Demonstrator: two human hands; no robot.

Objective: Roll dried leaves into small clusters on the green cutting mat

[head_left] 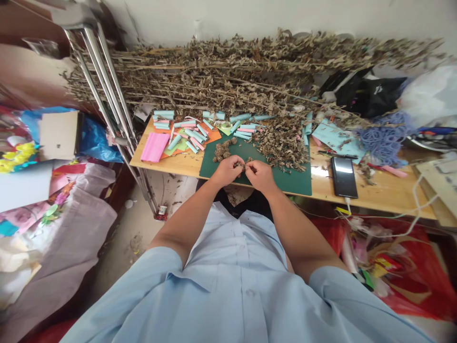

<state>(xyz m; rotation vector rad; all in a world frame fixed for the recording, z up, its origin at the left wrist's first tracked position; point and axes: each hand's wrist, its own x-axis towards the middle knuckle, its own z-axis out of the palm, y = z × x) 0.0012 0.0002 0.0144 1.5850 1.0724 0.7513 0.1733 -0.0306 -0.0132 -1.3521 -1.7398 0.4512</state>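
My left hand (229, 170) and my right hand (260, 175) meet over the front edge of a green mat (210, 171). Both have their fingers pinched on a small clump of dried leaves (241, 167) between them. Just beyond my left hand lies a little heap of rolled dried-leaf balls (223, 150) on the mat. A pile of loose dried leaves (283, 143) covers the mat's right part, past my right hand. Fingertips partly hide the clump, so its exact shape does not show.
Long dried leafy stalks (214, 71) fill the back of the wooden table (193, 162). Rolled paper tubes (194, 133) lie at left, beside pink paper (155, 146). A phone (343, 177) with a white cable sits at right, near purple cord (383, 136). A metal tripod (110, 95) stands left.
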